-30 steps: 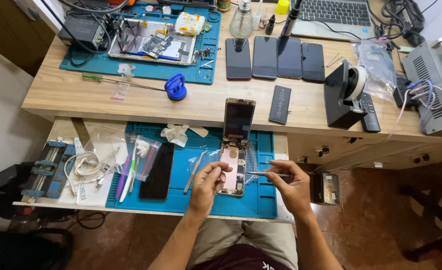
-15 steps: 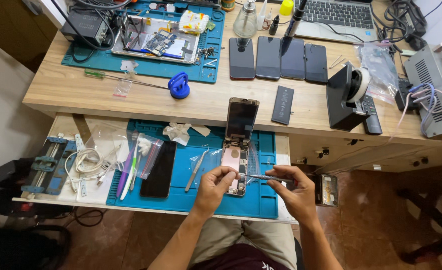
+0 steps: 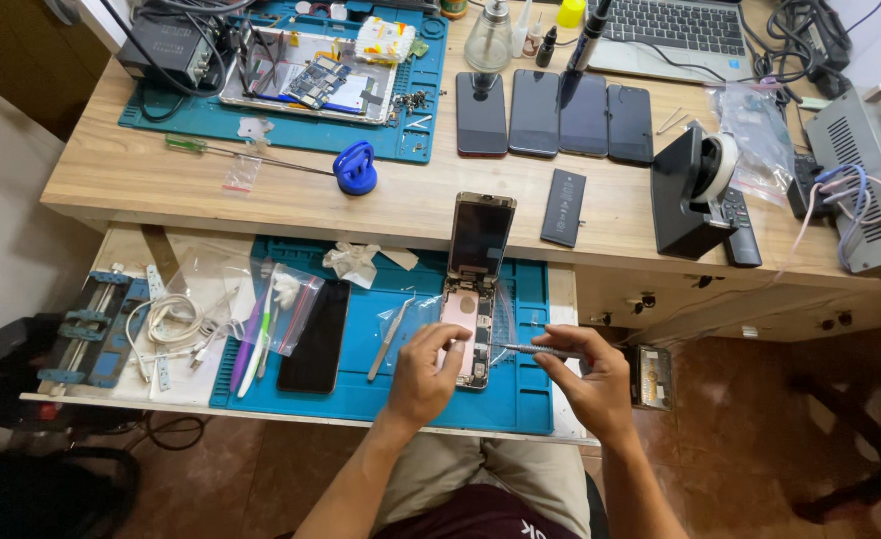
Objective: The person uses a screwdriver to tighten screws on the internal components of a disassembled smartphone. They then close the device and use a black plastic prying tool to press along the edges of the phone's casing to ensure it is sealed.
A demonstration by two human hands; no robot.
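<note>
So the opened phone [image 3: 472,324] is lying on the blue mat [image 3: 361,384] on the pull-out shelf, with its screen [image 3: 481,237] flipped up and leaning against the desk edge. The left hand [image 3: 423,371] sits on the lower left side of the phone, fingers curled over its edge and pinning it down. The right hand [image 3: 592,384] has its fingers pinched around a thin screwdriver [image 3: 522,349], held nearly flat, with the tip over the phone's insides, just by the left fingertips. A pair of tweezers [image 3: 391,337] lies on the mat just left of the left hand, and a dark phone [image 3: 315,335] lies face up further left. Up on the desk there's a loose battery [image 3: 563,207] and a blue suction cup [image 3: 355,168], both well apart from the hands.
</note>
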